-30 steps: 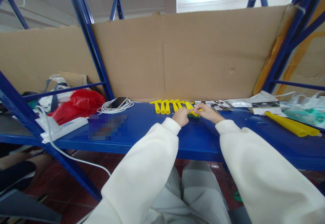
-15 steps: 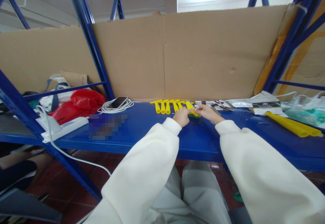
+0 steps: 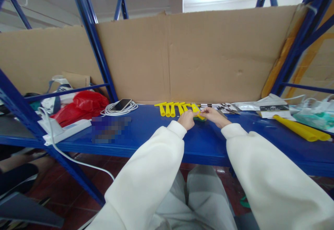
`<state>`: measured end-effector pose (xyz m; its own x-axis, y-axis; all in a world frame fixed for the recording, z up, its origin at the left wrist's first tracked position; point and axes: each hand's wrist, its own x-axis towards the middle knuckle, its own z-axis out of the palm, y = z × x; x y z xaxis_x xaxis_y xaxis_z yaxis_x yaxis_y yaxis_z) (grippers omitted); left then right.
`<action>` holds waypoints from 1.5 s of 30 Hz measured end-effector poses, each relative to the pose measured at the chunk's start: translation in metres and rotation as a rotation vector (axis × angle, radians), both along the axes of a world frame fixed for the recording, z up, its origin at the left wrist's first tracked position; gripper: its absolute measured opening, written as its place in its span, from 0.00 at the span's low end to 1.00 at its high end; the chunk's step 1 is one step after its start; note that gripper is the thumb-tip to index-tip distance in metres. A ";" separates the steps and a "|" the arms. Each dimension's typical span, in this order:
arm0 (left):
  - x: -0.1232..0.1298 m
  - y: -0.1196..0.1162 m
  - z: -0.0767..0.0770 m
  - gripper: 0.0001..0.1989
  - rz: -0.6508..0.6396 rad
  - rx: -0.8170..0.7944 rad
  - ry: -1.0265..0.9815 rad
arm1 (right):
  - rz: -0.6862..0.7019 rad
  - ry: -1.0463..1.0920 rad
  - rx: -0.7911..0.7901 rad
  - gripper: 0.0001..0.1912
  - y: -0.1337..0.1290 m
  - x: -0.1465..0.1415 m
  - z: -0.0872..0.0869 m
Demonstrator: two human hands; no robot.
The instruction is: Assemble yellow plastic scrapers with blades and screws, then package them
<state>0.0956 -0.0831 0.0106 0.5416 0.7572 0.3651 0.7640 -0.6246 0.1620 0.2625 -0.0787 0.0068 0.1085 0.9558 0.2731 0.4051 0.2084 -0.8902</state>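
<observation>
In the middle of the blue shelf, my left hand (image 3: 186, 119) is closed, its fingertips at a small yellow-and-green piece (image 3: 200, 118). From the other side, my right hand (image 3: 214, 116) pinches at the same piece, thumb and finger together. My fingers cover part of it, so its full shape is hidden. Just beyond my hands lies a row of several yellow T-shaped handles (image 3: 172, 109), with their round open ends toward me. To their right are flat black-and-white strips and metal blades (image 3: 226, 108).
At right lie long yellow tubes (image 3: 297, 128), a white packet (image 3: 275, 109) and a clear plastic bag (image 3: 318, 113). To the left are a phone (image 3: 121, 105) on a coiled white cable, a white power strip (image 3: 70, 129) and a red bag (image 3: 80, 105). Cardboard (image 3: 203, 56) walls the back.
My right fingertips have shifted very slightly at the yellow-and-green piece. My left hand stays almost still, and the other things have not moved.
</observation>
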 end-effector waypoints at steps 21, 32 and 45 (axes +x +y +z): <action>-0.001 0.005 -0.002 0.30 -0.048 0.056 -0.028 | 0.051 0.134 0.019 0.15 0.006 0.007 -0.004; -0.006 -0.002 0.003 0.36 -0.038 0.071 0.230 | -0.006 0.193 0.041 0.11 0.009 0.012 0.001; -0.006 0.000 0.003 0.36 -0.030 -0.029 -0.045 | -0.310 -0.315 0.068 0.12 0.020 0.061 -0.001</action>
<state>0.0892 -0.0827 0.0136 0.5482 0.7513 0.3676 0.7363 -0.6419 0.2140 0.3234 -0.0585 0.0061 0.2885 0.8698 0.4002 0.7067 0.0885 -0.7020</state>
